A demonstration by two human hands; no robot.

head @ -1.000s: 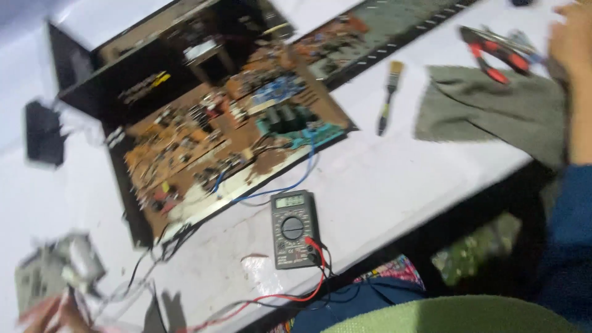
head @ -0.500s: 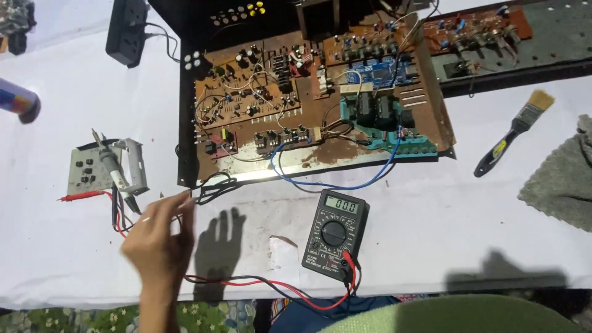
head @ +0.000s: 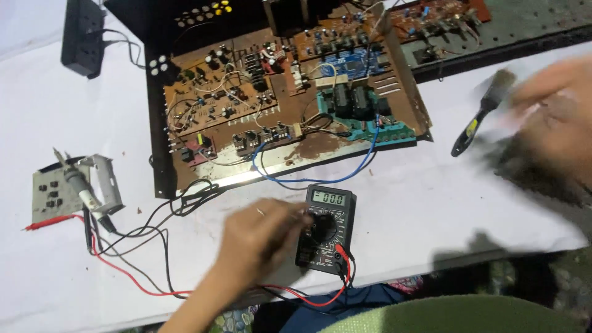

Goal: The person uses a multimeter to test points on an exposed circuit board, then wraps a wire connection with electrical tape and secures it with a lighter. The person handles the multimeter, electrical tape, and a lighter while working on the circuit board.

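My left hand (head: 259, 243) reaches in from the bottom edge. Its blurred fingertips touch the left side of a black multimeter (head: 328, 229), close to the dial, and hold nothing. The meter lies flat near the table's front edge with red and black leads (head: 336, 274) plugged into it. My right hand (head: 552, 108) is a blur at the far right, over a dark grey cloth (head: 536, 169); its grip cannot be made out. Behind the meter lies an open amplifier chassis with brown and blue circuit boards (head: 277, 98).
A black-handled brush (head: 478, 120) lies to the right of the chassis. At the left a soldering iron (head: 79, 184) rests on a metal stand, with a red probe (head: 52, 221) beside it. A black power strip (head: 83, 37) sits at the back left. Cables trail across the white table (head: 431, 203).
My left hand moved right from the loose cables to the multimeter. My right hand came into view at the right over the cloth. The view shifted slightly.
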